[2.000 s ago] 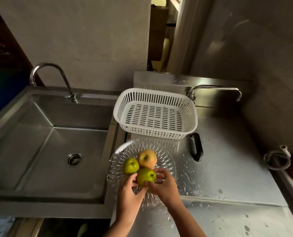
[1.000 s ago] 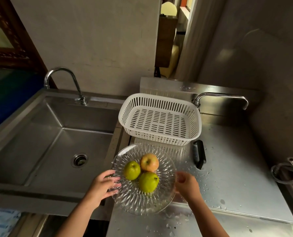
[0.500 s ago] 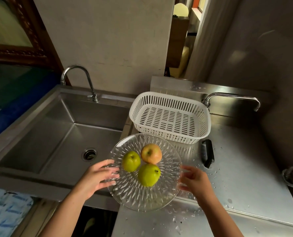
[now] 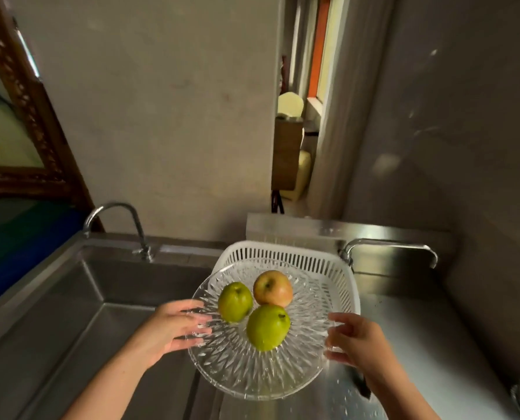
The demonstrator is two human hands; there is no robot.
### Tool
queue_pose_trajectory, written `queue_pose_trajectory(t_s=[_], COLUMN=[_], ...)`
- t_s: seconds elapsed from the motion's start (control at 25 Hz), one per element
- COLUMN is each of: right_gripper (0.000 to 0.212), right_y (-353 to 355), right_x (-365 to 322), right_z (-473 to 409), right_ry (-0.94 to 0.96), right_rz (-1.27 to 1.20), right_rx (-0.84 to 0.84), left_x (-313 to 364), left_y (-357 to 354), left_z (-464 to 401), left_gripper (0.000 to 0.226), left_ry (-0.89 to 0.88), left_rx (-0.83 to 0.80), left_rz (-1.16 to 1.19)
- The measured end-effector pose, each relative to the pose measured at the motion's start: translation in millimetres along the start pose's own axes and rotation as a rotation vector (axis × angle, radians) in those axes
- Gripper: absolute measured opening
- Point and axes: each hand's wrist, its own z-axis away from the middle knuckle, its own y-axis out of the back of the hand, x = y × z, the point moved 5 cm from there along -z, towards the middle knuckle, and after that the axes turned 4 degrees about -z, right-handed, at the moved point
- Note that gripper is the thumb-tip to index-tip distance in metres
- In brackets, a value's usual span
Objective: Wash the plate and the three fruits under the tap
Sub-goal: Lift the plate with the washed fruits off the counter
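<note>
The steel sink (image 4: pixel 80 322) fills the lower left of the frame, its basin dry and bare, with the curved tap (image 4: pixel 116 225) standing at its back edge in the left middle. To the right lies the wet tabletop (image 4: pixel 419 344), and a second tap (image 4: pixel 389 248) reaches across it in the right middle.

We hold the glass plate (image 4: pixel 252 374) lifted in the lower centre, over the seam between sink and tabletop. Our left hand (image 4: pixel 167 331) has its grip clamped on the plate's left rim, fingers spread under the glass; our right hand (image 4: pixel 358 338) is clamped on the right rim. On the plate sit the three fruits, touching one another: a green one (image 4: pixel 235 301) at left, a reddish one (image 4: pixel 272 288) behind, and a larger green one (image 4: pixel 268 327) nearest us.

We judge this to be the carrying step: no water runs yet, and nothing is washed. The next move calls for swinging the plate left over the basin, kept level so the fruits do not roll, and then freeing one hand to open the tap.

The white slotted basket (image 4: pixel 313 268) stands just behind the plate, partly hidden by it. A dark object (image 4: pixel 362 386) lies on the tabletop under our right wrist. Neither blocks the way to the sink.
</note>
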Motion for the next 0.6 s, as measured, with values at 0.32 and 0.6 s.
queue_pose_trajectory(t_s=[0.32, 0.6], right_gripper=[0.032, 0.035], right_y=[26, 38], right_x=[-20, 7], right_z=[-81, -133], right_ry=[-0.022, -0.117], right_rz=[0.007, 0.063], right_rx=[0.116, 0.173], left_x=[44, 26], left_y=[-43, -63], left_z=[-105, -159], left_gripper=[0.040, 0.041], left_ry=[0.063, 0.154], left_rx=[-0.057, -0.070], left_rz=[-0.064, -0.061])
